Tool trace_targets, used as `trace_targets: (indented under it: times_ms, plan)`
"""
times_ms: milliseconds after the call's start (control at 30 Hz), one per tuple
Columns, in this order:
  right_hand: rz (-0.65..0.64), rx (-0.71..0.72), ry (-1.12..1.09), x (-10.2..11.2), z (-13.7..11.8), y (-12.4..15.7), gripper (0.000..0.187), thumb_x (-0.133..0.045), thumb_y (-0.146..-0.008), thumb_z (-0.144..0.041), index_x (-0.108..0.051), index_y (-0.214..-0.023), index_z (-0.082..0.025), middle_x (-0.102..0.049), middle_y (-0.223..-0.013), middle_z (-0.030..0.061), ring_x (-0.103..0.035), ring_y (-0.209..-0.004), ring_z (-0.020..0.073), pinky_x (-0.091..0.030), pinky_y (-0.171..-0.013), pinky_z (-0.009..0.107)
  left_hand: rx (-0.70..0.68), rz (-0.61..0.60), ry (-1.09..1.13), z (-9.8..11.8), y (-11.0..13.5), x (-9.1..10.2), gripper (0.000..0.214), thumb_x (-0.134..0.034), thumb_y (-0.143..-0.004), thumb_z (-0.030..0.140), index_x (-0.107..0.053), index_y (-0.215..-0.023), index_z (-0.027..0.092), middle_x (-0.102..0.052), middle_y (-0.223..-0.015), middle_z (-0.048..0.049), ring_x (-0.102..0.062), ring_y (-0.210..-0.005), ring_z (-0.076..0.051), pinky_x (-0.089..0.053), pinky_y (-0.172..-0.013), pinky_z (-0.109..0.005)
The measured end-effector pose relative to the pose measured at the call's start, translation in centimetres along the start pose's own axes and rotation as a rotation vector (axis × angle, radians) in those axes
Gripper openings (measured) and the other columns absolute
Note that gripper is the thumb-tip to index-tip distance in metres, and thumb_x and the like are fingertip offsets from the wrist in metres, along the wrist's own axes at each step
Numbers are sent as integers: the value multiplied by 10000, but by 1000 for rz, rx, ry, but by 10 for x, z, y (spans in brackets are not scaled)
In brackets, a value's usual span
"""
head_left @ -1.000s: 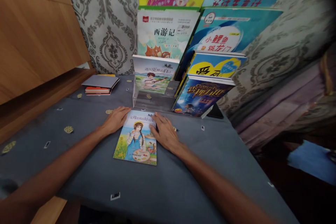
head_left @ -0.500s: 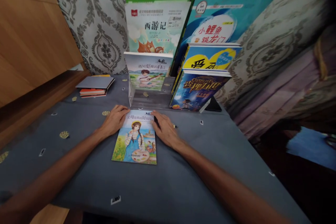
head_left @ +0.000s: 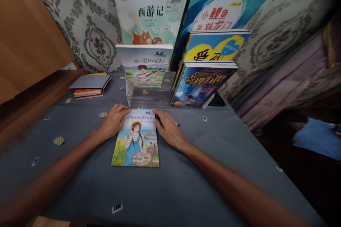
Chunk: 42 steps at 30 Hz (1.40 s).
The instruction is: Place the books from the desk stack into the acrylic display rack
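A thin paperback book (head_left: pixel 135 145) with a painted cover of a figure in a yellow hat and blue overalls lies on the grey tablecloth, cover up. My left hand (head_left: pixel 115 120) grips its upper left corner, fingers curled at the edge. At the opposite top corner, my right hand (head_left: pixel 166 126) holds the book with fingertips on the edge and the thumb along its side. Just behind stands a clear display rack (head_left: pixel 149 98), and in its left part leans a similar book (head_left: pixel 145 71) with a guitar player on the cover.
Dark blue books (head_left: pixel 204 85) fill the rack's front right, with a yellow and blue book (head_left: pixel 215 46) behind. Taller books, one green and white (head_left: pixel 151 10) and one teal (head_left: pixel 226 0), rise at the back. A small stack of books (head_left: pixel 90 82) lies left, beside a wooden cabinet (head_left: pixel 34 32).
My view has shifted down and closer, so the rack and its books look larger. Both hands remain at the book's top corners, and the book still lies on the cloth.
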State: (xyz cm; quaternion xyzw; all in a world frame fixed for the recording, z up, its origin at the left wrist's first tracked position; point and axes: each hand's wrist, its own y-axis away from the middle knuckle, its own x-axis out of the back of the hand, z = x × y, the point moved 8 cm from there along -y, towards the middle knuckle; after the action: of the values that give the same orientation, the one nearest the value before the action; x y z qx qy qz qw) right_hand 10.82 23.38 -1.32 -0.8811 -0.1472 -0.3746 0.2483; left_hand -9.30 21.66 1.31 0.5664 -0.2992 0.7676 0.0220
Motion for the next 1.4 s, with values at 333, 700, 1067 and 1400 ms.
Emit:
trace_targets:
  times_ms: [333,700,1067,1400]
  plan:
    - [1,-25,-59,2,3,0,406,-365,-996,-257,-562,-1344,-190,-658,-1300,124,-583,-1228,258,-441,-1064,462,-59,-53,-8,16,-8,-5,359,-396,-959,131,-683,-1172,154,-657,-1096,-122,-554,-1031,-264,-505,-931,-457]
    - [15,-55,-76,4,6,-1,383,-354,-998,-241,-565,-1314,-190,-669,-1271,121,-600,-1201,252,-454,-1051,444,-123,-156,31,43,-28,-22,362,-394,-975,129,-663,-1217,141,-633,-1148,-140,-549,-1087,-272,-492,-963,-454]
    - [35,-67,-189,2,11,-1,460,-367,-986,-220,-399,-1441,-169,-663,-1325,142,-598,-1261,260,-446,-1084,497,-187,-146,40,62,-48,-41,409,-398,-941,99,-653,-1252,179,-634,-1140,-108,-541,-1062,-254,-489,-942,-439]
    - [62,-59,-215,5,9,-2,509,-346,-986,-201,-327,-1494,-179,-660,-1333,125,-600,-1276,243,-453,-1097,486,-173,-169,48,66,-51,-43,439,-398,-934,91,-650,-1279,196,-622,-1143,-106,-537,-1063,-256,-479,-956,-435]
